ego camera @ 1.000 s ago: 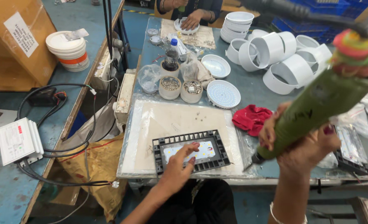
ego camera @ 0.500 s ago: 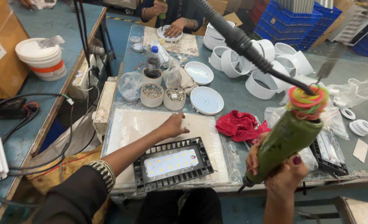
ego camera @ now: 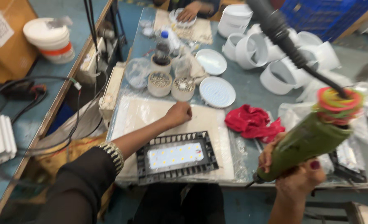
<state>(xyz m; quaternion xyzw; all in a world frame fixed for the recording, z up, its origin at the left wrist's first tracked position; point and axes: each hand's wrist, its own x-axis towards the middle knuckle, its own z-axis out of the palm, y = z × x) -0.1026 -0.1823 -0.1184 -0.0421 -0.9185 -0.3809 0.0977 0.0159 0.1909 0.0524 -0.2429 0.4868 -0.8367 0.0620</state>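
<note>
The right hand (ego camera: 294, 176) is wrapped tight around a green electric screwdriver (ego camera: 306, 143), tip pointing down past the near edge of the tabletop (ego camera: 250, 89). Coloured rubber bands (ego camera: 339, 101) ring the tool's top, where a dark cable (ego camera: 283, 35) rises away. The left hand (ego camera: 179, 113) is curled into a loose fist on the pale work mat (ego camera: 142, 114), just short of two small cups of screws (ego camera: 171, 84); whether it pinches anything cannot be told. Nearer the body, a black finned LED floodlight (ego camera: 175, 157) lies flat on the mat, face up. A red cloth (ego camera: 250, 122) sits to its right, white round covers (ego camera: 215, 81) behind, white ring housings (ego camera: 275, 62) farther back. Another person's hand (ego camera: 188, 12) works at the far end.
</note>
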